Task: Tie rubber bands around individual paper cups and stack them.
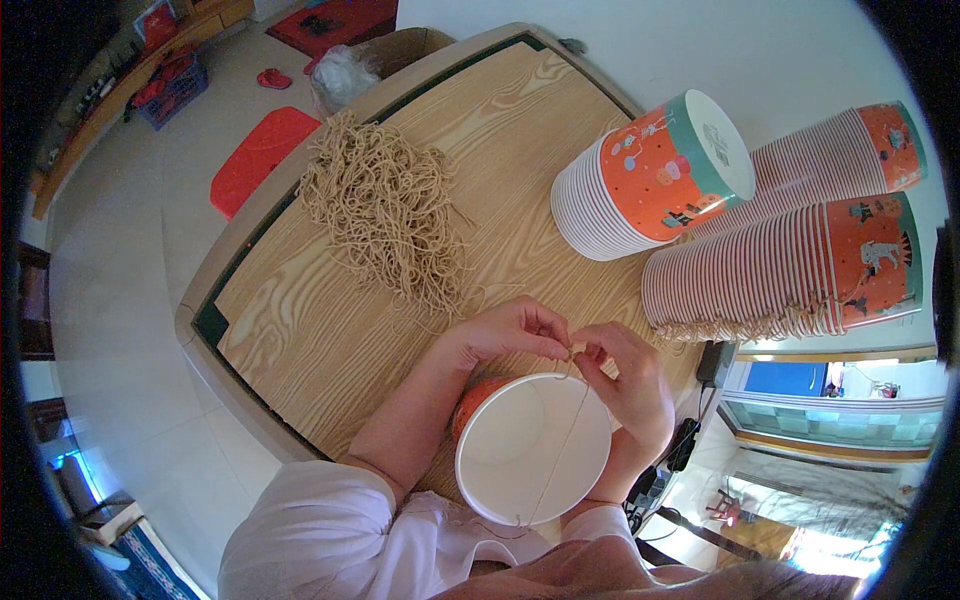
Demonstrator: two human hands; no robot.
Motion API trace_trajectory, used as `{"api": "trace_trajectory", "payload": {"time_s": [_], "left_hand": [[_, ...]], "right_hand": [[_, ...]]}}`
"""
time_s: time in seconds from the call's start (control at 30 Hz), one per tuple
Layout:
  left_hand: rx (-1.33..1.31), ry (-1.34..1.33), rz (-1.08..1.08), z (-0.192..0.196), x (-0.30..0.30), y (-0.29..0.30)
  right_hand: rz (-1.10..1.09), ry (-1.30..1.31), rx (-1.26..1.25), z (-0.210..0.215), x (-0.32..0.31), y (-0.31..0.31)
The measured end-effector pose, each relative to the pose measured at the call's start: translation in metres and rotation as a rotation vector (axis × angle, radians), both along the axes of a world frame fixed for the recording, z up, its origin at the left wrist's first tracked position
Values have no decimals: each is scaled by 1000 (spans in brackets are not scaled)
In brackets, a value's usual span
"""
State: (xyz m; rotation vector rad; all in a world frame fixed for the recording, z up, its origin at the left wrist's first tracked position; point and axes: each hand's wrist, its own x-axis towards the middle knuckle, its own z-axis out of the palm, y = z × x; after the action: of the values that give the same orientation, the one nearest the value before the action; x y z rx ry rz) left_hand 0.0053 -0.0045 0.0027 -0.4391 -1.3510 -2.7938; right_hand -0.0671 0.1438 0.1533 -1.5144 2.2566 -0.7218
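Note:
A paper bucket, white inside and orange outside, stands in front of me with its mouth facing up. One tan string crosses its mouth from the near rim to the far rim. At the far rim my left hand pinches the string between thumb and finger. Close beside it, my right hand also pinches the string, the fingertips of both hands nearly touching. Whether the string is knotted there is too small to tell. A tangled heap of tan strings lies on the table beyond my left hand.
Tall nested stacks of orange and green paper buckets lie at the right, a shorter upside-down stack beside them. String ends hang along the nearest stack. Black adapters and cables sit by the table's right edge. A red stool stands left of the wooden table.

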Motion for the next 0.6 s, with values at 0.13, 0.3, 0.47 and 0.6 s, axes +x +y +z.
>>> {"api": "trace_trajectory", "payload": {"time_s": [0.13,0.3,0.47,0.6], "left_hand": [[-13,-62,11,-1,0,2],[-10,-17,19,0,0,-1],[-108,-28,-55,2,0,-5],[-93,17,-56,2,2,-4]], "right_hand": [[24,30,-10,0,0,-2],[24,7,-19,-2,0,-1],[-64,-22,-16,-1,-2,2],[-92,-31,-13,1,-1,2]]}}
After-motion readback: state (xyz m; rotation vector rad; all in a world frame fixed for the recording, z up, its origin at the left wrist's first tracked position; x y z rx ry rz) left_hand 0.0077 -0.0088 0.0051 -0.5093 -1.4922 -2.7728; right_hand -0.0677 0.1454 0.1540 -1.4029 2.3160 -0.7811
